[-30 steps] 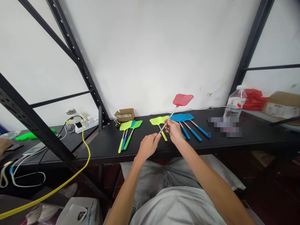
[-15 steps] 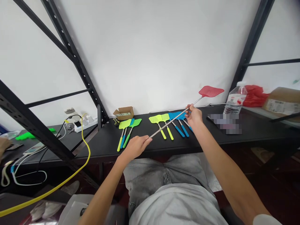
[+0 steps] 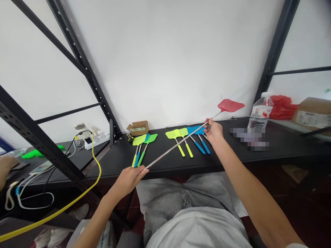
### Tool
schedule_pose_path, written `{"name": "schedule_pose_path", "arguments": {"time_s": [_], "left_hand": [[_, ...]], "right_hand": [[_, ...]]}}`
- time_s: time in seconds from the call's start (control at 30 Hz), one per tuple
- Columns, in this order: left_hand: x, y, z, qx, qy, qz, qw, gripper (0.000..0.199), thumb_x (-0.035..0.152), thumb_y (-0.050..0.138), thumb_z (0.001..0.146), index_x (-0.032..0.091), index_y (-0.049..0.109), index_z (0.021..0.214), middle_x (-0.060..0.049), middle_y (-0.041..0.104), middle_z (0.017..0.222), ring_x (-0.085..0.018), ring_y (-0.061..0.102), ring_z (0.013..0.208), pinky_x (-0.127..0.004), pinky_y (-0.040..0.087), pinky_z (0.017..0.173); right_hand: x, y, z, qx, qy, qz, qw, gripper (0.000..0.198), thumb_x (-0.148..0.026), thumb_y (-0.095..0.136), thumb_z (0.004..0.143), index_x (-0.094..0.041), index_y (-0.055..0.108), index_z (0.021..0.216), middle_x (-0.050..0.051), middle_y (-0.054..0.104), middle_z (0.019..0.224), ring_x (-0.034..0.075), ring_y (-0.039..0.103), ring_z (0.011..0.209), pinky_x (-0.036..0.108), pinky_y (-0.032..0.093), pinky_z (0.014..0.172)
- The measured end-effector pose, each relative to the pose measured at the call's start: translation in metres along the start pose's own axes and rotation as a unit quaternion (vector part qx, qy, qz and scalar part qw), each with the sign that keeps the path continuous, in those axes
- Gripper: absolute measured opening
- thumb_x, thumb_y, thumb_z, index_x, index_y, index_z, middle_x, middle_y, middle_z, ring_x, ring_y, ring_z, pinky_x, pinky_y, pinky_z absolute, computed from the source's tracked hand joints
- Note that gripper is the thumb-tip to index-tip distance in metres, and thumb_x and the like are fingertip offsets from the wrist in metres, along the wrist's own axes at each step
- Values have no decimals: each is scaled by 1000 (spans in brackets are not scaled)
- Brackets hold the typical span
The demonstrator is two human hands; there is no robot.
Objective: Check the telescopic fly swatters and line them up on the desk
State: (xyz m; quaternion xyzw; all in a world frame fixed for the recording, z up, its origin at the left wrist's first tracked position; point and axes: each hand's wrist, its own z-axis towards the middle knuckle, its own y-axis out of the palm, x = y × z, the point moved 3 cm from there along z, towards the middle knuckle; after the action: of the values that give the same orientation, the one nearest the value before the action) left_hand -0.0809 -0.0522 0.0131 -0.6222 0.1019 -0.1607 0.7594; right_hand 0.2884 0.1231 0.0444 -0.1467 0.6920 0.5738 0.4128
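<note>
A red fly swatter with a long metal rod is held slantwise above the black table, its head up at the right. My left hand is closed round its lower end, and the grip there is hidden by the fingers. Higher up the rod, my right hand pinches it below the red head. Behind the rod lie two yellow fly swatters and several blue ones, partly covered by my right hand. Farther left is a group of a yellow swatter, a blue swatter and a green swatter.
A small open cardboard box stands at the wall. To the right are a water bottle, a red bag and a larger carton. A yellow cable crosses the left side. Another person's hand shows at the left edge.
My left hand has moved down and left, and more of the metal rod now shows between my hands. My right hand has barely moved; the red head sits slightly lower.
</note>
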Motion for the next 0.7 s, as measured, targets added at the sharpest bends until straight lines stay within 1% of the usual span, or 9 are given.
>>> {"name": "schedule_pose_path", "arguments": {"time_s": [0.1,0.2,0.33,0.47,0.6,0.7], "left_hand": [[-8,3,-7,-5,-7,22,1000,45,50,27,101,22,55,82,0,56,59,-19,60,62,-28,25,58],[-8,2,-5,-12,-15,51,999,46,51,25,101,22,56,84,-1,58,61,-19,61,63,-28,25,57],[1,-3,13,7,-30,108,994,45,50,24,102,22,57,91,-4,64,69,-20,63,65,-27,24,56],[13,-3,39,16,-30,139,990,45,50,23,102,21,56,92,-5,64,69,-21,63,67,-26,24,55],[24,1,55,14,-26,135,990,44,50,25,102,21,56,92,-6,64,69,-22,63,67,-28,24,55],[36,3,63,30,-6,104,994,44,50,25,101,21,56,91,-5,62,67,-21,62,66,-28,24,56]], "right_hand": [[2,-1,1,-3,1,2,1000,17,-24,57,91,-15,62,78,-1,60,71,4,47,47,16,32,37],[1,-5,3,5,2,9,1000,18,-25,55,93,-16,61,78,-2,58,71,4,47,47,17,32,37],[-8,-11,4,16,-20,9,1000,20,-28,52,94,-17,59,78,-2,58,73,5,48,47,18,33,37],[-13,-14,1,6,-45,24,999,23,-33,53,94,-19,55,76,-3,57,70,5,48,47,18,34,39],[-11,-13,-4,-8,-48,55,997,25,-39,56,92,-20,53,76,-3,58,70,6,45,47,18,35,40],[-6,-9,-14,-19,-65,76,995,25,-39,58,91,-21,53,75,-2,58,68,7,45,47,19,35,39]]}}
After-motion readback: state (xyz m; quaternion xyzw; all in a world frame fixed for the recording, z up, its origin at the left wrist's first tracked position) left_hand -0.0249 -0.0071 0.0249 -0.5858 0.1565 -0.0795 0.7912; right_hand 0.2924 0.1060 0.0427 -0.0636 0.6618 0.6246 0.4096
